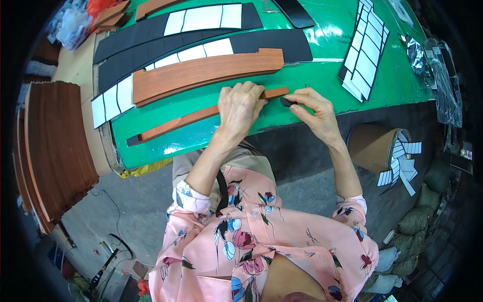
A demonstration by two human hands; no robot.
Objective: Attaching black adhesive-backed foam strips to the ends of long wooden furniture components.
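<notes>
A narrow reddish-brown wooden strip [178,122] lies along the near side of the green tabletop [201,136]. My left hand [239,108] is closed around it near its right end. A small black pad [134,140] sits at the strip's left end. Just off the right end, my right hand [317,111] pinches another small black pad [287,102] between thumb and fingers. Beyond the strip lies a wider, notched wooden board [209,75], partly over a black foam sheet [271,45] with white backing pieces.
White-backed pad strips [365,53] lie at the table's right. A dark phone [294,12] rests at the far edge. Below right stands a brown bin [370,148] with white scraps hanging out. Stacked wooden boards [58,146] stand on the left. A clear plastic bag [75,27] is at far left.
</notes>
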